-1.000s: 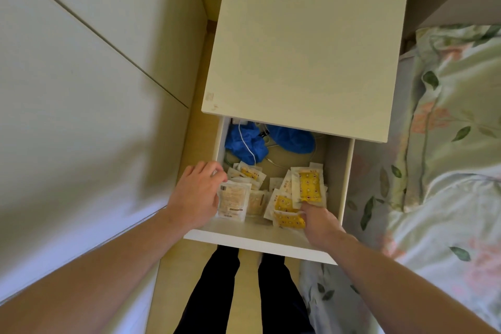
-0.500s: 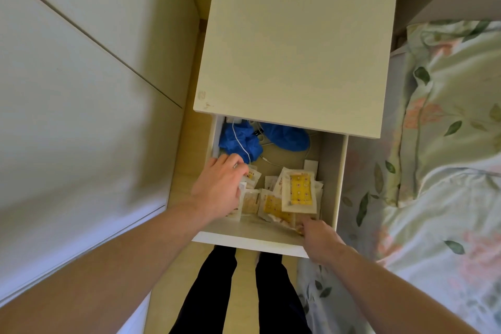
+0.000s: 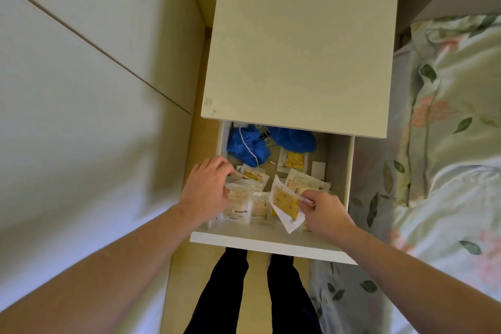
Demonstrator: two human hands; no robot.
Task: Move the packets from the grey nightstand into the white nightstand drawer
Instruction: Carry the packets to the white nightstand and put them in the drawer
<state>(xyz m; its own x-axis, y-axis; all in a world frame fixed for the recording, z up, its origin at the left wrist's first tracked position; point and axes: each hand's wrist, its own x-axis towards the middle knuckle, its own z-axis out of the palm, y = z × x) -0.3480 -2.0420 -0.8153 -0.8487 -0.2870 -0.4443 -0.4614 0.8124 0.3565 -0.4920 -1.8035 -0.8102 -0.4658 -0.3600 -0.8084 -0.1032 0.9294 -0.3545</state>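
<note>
The white nightstand (image 3: 298, 43) stands below me with its drawer (image 3: 271, 243) pulled open. Several white and yellow packets (image 3: 245, 199) lie in the drawer's front half, and one more packet (image 3: 293, 159) lies further back. My right hand (image 3: 324, 210) pinches a yellow packet (image 3: 284, 202) by its edge and holds it tilted above the pile. At the drawer's left side my left hand (image 3: 207, 190) reaches in, its curled fingertips on the packets there; whether it grips one is hidden. The grey nightstand is out of view.
Crumpled blue gloves (image 3: 248, 144) and a thin white cable (image 3: 248, 148) fill the back of the drawer. A bed with floral bedding (image 3: 447, 144) lies to the right, pale wardrobe doors (image 3: 81, 76) to the left. My dark-trousered legs (image 3: 254, 295) stand under the drawer front.
My right hand has come up from the drawer's front corner with a yellow packet pinched in it. One packet now lies further back. My left hand has stayed over the left pile.
</note>
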